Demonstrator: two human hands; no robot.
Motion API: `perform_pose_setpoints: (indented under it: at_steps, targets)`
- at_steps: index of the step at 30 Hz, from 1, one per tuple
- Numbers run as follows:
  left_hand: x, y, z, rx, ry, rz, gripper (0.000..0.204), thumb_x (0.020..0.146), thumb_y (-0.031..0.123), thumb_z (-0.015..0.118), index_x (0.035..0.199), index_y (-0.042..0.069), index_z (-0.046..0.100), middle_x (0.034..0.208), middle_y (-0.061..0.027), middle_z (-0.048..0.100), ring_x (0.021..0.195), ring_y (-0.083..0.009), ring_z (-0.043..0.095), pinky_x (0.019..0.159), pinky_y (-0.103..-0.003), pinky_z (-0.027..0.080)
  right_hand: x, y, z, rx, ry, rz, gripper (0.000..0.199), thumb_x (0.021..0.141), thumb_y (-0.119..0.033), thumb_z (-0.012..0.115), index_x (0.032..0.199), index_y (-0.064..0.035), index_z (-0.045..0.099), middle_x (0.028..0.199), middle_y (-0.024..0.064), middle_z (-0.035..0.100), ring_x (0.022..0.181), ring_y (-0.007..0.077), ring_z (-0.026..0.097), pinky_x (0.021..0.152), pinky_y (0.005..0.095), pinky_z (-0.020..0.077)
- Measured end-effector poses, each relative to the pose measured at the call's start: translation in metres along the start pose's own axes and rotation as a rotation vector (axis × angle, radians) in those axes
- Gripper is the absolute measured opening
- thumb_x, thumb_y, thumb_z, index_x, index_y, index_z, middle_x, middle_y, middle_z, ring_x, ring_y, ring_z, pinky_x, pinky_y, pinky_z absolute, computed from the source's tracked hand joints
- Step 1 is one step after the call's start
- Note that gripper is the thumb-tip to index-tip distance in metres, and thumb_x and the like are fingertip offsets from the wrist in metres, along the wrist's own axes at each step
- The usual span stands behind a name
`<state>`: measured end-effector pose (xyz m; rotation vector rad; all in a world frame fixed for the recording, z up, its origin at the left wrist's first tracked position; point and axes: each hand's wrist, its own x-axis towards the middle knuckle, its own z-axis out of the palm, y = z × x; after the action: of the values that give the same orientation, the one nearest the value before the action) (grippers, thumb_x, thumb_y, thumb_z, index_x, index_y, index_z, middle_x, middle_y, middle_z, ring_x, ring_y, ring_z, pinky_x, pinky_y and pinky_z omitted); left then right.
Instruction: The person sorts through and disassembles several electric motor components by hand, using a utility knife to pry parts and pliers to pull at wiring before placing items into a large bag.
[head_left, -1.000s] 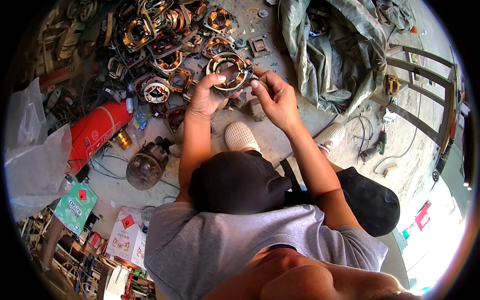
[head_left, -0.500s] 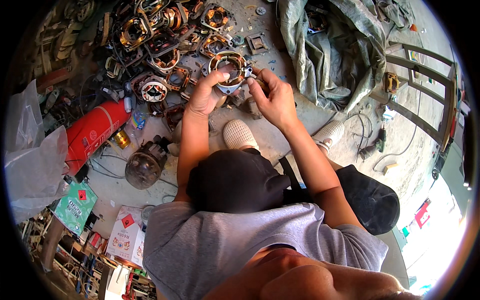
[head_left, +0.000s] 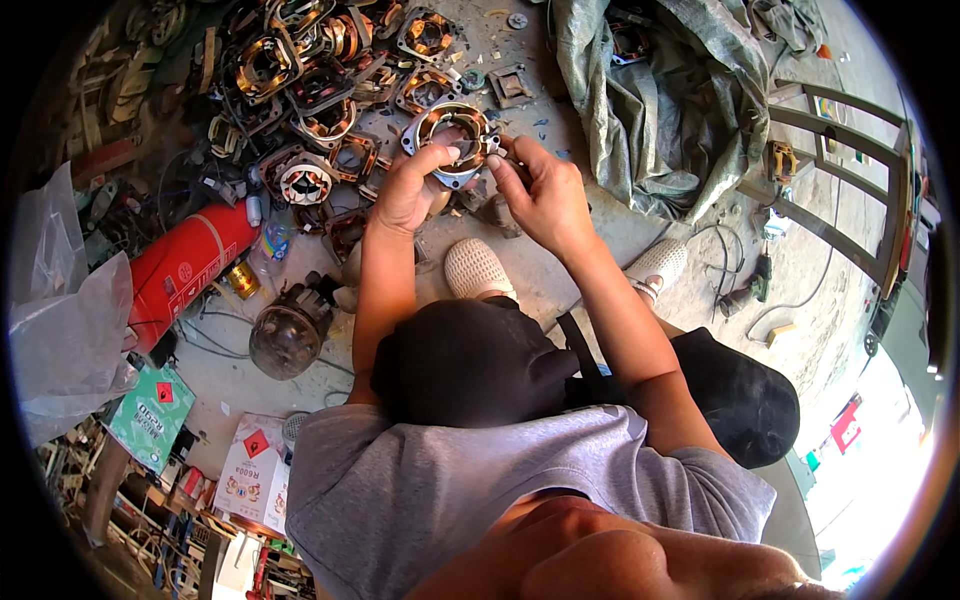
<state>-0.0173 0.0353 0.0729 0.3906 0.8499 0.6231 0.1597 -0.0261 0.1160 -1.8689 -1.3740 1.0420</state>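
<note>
A motor stator (head_left: 426, 122), a metal ring lined with copper windings, is held up in front of me over the floor. My left hand (head_left: 404, 190) is closed on its left and lower side, the thumb reaching over the rim into the ring's opening. At the stator's right edge, the thumb and forefinger of my right hand (head_left: 550, 198) pinch together beside a small pale metal part. Whatever lies between those fingers and in the palm is mostly hidden.
A heap of stators (head_left: 325, 85) with copper windings lies beyond my left hand. A grey-green tarp (head_left: 640, 130) is bunched at the far right, near a metal frame (head_left: 850, 145). To the left are a red cylinder (head_left: 195, 262), a dark round compressor (head_left: 287, 335) and cardboard boxes (head_left: 250, 465).
The stator has tilted and shifted very slightly to the left in my hands. My right fingers stay at its right edge, turned a little; both grips otherwise look the same.
</note>
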Motion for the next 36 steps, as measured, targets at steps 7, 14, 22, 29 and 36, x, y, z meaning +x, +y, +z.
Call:
perform_pose_setpoints:
  at_steps: [7, 14, 22, 29, 36]
  targets:
    - [-0.003, 0.002, 0.009, 0.088, 0.019, 0.088, 0.049, 0.079, 0.004, 0.057, 0.127, 0.005, 0.047, 0.112, -0.0087, 0.062, 0.094, -0.0171, 0.064, 0.067, -0.034, 0.058, 0.003, 0.004, -0.003, -0.035, -0.033, -0.043, 0.023, 0.086, -0.027, 0.066, 0.090, -0.0047, 0.061, 0.066, 0.0172, 0.060, 0.062, 0.0359, 0.062, 0.058, 0.0431, 0.0471]
    - [-0.006, 0.003, 0.020, 0.125, 0.049, 0.146, 0.050, 0.078, 0.004, 0.057, 0.127, 0.005, 0.048, 0.110, -0.0064, 0.062, 0.092, -0.0159, 0.064, 0.068, -0.033, 0.059, 0.002, 0.003, -0.003, 0.000, -0.005, -0.054, 0.021, 0.085, -0.025, 0.066, 0.086, -0.0046, 0.059, 0.067, 0.0159, 0.060, 0.064, 0.0356, 0.061, 0.058, 0.0428, 0.0471]
    - [-0.008, 0.001, 0.023, 0.125, 0.081, 0.172, 0.051, 0.077, 0.002, 0.056, 0.128, 0.005, 0.048, 0.110, -0.0067, 0.061, 0.094, -0.0164, 0.063, 0.069, -0.033, 0.058, 0.003, 0.004, 0.002, -0.053, 0.034, -0.046, 0.019, 0.084, -0.022, 0.065, 0.083, -0.0039, 0.058, 0.068, 0.0176, 0.061, 0.065, 0.0379, 0.062, 0.060, 0.0448, 0.0475]
    - [-0.007, -0.008, 0.019, 0.095, 0.062, 0.099, 0.049, 0.080, 0.009, 0.056, 0.128, 0.003, 0.049, 0.113, -0.0092, 0.062, 0.095, -0.0186, 0.063, 0.072, -0.035, 0.056, 0.010, 0.018, 0.001, 0.044, -0.001, 0.069, 0.024, 0.088, -0.020, 0.067, 0.100, 0.0017, 0.065, 0.066, 0.0103, 0.060, 0.054, 0.0111, 0.047, 0.053, 0.0303, 0.0414]
    - [-0.004, -0.008, 0.009, 0.061, 0.010, 0.063, 0.050, 0.083, 0.017, 0.055, 0.130, -0.003, 0.051, 0.119, -0.0110, 0.061, 0.104, -0.0194, 0.061, 0.079, -0.035, 0.055, 0.007, 0.013, -0.008, 0.127, -0.065, 0.014, 0.023, 0.089, -0.019, 0.066, 0.096, 0.0032, 0.062, 0.066, 0.0076, 0.054, 0.057, 0.0100, 0.041, 0.054, 0.0293, 0.0397]
